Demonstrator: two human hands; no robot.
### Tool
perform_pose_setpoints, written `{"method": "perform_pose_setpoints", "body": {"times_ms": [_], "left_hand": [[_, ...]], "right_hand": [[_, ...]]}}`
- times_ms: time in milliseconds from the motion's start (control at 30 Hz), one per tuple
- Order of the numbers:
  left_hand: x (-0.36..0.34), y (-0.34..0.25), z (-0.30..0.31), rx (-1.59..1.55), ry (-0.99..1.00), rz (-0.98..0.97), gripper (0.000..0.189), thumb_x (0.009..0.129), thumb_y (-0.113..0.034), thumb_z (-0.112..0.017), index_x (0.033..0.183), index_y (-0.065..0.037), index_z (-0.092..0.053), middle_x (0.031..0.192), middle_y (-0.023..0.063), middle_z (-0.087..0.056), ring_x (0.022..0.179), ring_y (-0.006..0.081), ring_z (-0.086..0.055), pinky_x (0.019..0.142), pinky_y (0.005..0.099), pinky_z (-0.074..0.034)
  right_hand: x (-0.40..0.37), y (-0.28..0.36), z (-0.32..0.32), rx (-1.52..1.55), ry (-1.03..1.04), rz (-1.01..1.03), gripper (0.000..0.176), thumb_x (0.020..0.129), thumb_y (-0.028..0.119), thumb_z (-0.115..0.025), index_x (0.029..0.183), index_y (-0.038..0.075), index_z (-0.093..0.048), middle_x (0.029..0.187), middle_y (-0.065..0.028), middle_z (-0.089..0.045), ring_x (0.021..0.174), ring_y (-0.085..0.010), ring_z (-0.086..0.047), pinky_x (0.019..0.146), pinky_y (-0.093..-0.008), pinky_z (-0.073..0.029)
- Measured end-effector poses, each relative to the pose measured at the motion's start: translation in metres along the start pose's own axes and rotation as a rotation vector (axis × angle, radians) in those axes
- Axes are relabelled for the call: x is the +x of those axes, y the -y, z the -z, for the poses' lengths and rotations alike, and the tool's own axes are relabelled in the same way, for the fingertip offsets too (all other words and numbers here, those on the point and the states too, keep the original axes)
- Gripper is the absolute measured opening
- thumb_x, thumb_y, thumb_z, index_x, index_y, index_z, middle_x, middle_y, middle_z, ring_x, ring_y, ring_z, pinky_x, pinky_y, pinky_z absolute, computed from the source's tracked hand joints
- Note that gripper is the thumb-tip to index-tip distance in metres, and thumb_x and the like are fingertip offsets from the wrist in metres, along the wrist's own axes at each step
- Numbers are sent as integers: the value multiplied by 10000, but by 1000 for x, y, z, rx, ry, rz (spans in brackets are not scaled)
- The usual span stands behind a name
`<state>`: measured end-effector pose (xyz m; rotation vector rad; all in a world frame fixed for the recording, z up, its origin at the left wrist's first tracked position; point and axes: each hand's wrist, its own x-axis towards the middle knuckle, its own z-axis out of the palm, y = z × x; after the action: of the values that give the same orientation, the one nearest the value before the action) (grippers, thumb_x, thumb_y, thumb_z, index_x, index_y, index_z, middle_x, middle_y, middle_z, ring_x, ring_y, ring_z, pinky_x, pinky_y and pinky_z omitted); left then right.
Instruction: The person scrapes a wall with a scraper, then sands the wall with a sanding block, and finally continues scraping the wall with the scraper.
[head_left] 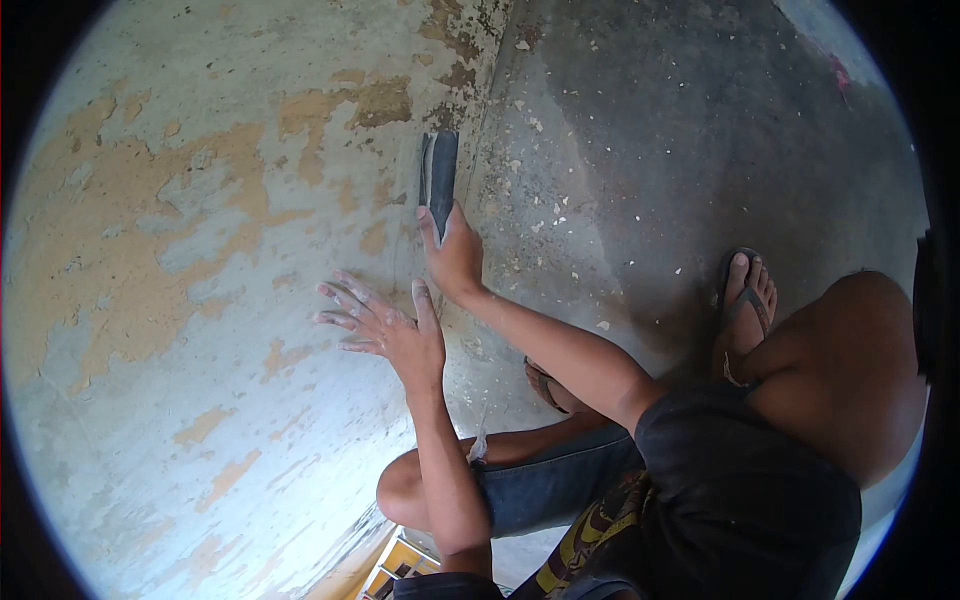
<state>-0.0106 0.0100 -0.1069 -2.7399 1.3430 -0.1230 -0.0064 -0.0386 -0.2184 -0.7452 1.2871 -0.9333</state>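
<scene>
My right hand (457, 258) grips a folded sheet of dark grey sandpaper (443, 175) by its near end. The sheet lies against the wall (200, 330), close to where the wall meets the floor; a lighter edge shows along its left side. My left hand (388, 325) is spread on the wall, lower left of the right hand, with fingers apart and pale dust on them. It holds nothing. Around both hands the pale paint is peeling, with tan and brown patches (385, 103) showing.
The grey concrete floor (640, 150) to the right is scattered with pale paint flakes. My sandalled feet (750, 290) and bent knees (405, 490) are close by on the right and below. A yellow-framed shelf or opening (400, 560) shows at the bottom edge.
</scene>
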Motion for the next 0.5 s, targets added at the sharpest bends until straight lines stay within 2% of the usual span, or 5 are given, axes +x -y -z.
{"method": "perform_pose_setpoints", "body": {"times_ms": [67, 133, 233, 367, 500], "left_hand": [[0, 5, -5, 20, -17, -11, 954, 892, -506, -575, 1565, -117, -23, 1612, 187, 112, 1423, 501, 195, 1039, 761, 28], [2, 3, -9, 50, -25, -23, 954, 894, -491, -586, 1565, -126, -15, 1615, 179, 103, 1427, 499, 183, 1040, 764, 6], [2, 3, -10, 60, -40, 2, 954, 894, -498, -577, 1566, -128, -10, 1616, 179, 103, 1432, 493, 176, 1043, 761, 11], [-1, 5, -3, 32, -10, 3, 964, 892, -524, -571, 1564, -118, -11, 1614, 184, 101, 1428, 506, 171, 1045, 757, 22], [-1, 13, -6, 52, -8, -23, 964, 894, -535, -566, 1564, -119, -11, 1616, 179, 99, 1425, 510, 172, 1051, 748, 32]], "right_hand": [[-4, 0, 2, 5, -30, 37, 363, 953, 402, -551, 1054, 54, -539, 799, -232, -662, 790, -455, -637, 676, -521, -479], [-36, -4, 6, -29, 160, -102, 361, 954, 406, -547, 1065, 62, -534, 793, -231, -662, 790, -455, -638, 676, -523, -480], [-48, -9, 4, 5, 201, -137, 363, 952, 408, -548, 1065, 63, -528, 786, -232, -660, 783, -456, -639, 676, -526, -481], [2, -2, -9, 66, -34, 29, 369, 966, 401, -535, 1032, 38, -536, 789, -228, -661, 783, -451, -641, 665, -523, -481], [-24, 3, -4, 40, 48, 9, 375, 970, 395, -533, 1022, 24, -534, 798, -230, -662, 798, -446, -643, 685, -528, -481]]}}
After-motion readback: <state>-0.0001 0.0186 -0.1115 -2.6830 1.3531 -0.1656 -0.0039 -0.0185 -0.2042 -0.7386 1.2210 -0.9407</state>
